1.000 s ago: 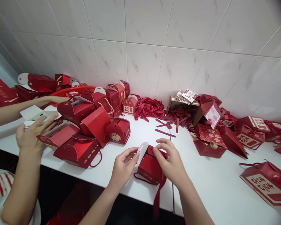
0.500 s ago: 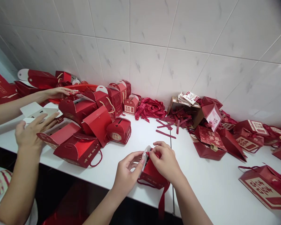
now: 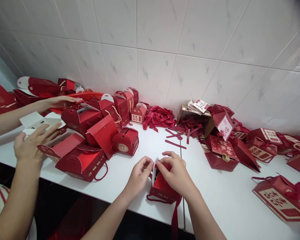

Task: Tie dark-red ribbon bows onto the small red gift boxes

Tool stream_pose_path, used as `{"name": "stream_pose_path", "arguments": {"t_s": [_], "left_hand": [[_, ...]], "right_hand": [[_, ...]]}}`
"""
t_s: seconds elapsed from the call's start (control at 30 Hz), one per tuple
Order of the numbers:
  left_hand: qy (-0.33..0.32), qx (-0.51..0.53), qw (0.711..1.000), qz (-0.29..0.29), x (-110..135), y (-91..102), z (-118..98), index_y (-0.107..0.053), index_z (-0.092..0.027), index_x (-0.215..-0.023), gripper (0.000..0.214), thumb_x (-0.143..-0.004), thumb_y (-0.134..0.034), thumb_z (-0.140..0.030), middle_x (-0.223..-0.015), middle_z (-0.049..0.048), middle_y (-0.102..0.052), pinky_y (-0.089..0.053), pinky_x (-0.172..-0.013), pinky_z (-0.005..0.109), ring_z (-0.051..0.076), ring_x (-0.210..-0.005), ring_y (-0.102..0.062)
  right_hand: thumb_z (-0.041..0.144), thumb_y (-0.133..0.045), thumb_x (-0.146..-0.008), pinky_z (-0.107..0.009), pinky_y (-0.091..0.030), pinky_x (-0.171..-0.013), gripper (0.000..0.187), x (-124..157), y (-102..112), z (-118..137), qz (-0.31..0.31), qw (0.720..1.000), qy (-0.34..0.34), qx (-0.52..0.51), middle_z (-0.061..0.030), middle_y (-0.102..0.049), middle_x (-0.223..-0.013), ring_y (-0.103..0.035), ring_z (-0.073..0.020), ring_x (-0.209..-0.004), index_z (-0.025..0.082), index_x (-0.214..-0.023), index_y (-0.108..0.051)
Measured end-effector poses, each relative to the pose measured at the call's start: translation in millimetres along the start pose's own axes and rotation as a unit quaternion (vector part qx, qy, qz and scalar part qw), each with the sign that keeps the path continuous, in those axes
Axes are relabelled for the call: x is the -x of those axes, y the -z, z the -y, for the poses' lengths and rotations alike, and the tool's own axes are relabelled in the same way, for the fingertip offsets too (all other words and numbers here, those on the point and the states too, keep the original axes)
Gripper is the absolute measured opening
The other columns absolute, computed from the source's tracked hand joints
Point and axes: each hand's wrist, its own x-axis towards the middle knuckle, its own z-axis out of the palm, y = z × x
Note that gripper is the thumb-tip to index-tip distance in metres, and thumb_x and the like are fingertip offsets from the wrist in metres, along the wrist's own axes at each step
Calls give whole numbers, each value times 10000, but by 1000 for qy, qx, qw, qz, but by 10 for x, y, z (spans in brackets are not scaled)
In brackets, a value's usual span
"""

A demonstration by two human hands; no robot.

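A small red gift box (image 3: 162, 189) with a raised white-lined flap (image 3: 154, 176) sits at the table's front edge, a dark red cord handle along its near side. My left hand (image 3: 140, 174) is closed in a pinch at the flap's left side; what lies between its fingertips is hidden. On the other side, my right hand (image 3: 176, 173) pinches a bit of red ribbon against the flap, its palm above the box. A longer end of dark red ribbon (image 3: 175, 216) hangs over the table edge below my right wrist.
Several red boxes (image 3: 81, 163) crowd the left, where a co-worker's hands (image 3: 33, 145) handle an open white-lined box. A ribbon heap (image 3: 160, 117) and loose dark red strips (image 3: 175, 144) lie ahead. More boxes (image 3: 221, 153) stand right, one with a bow (image 3: 281, 198) nearest.
My left fingers have drawn together and moved slightly away from the flap. My right fingertips have shifted a little left against it. The co-worker's near hand has moved slightly left.
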Motion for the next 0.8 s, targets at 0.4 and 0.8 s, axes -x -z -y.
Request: {"name": "stream_pose_path", "arguments": {"t_s": [0.4, 0.8], "left_hand": [[47, -324, 935, -138, 42, 533, 518, -503, -207, -671, 96, -761, -486, -238, -712, 58, -547, -381, -622, 334, 239, -674, -520], [21, 23, 998, 63, -105, -69, 80, -509, -202, -822, 235, -849, -513, -435, -682, -28, -493, -405, -545, 207, 113, -594, -469]], "right_hand": [[433, -529, -878, -425, -481, -899, 244, 759, 272, -635, -108, 980, -83, -143, -85, -610, -1048, -586, -237, -1012, 219, -980, -587], [429, -552, -867, -302, -540, -661, 252, 754, -44, -718, -108, 950, -79, -282, -64, -623, -806, -599, -185, -742, 182, -833, -593]]}}
